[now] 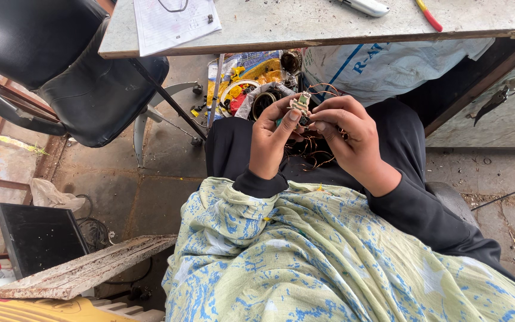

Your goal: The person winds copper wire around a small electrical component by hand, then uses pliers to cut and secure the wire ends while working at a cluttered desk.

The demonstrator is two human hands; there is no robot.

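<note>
Over the lap, the left hand and right hand pinch a small green circuit board trailing thin copper wire — beneath a worn table — beside a black chair.

Soft, even daylight, shadows faint, focus sharp throughout, with wide-angle bending toward the edges

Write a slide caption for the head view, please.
Left hand and right hand hold a small circuit board with copper wire over the lap.
</note>
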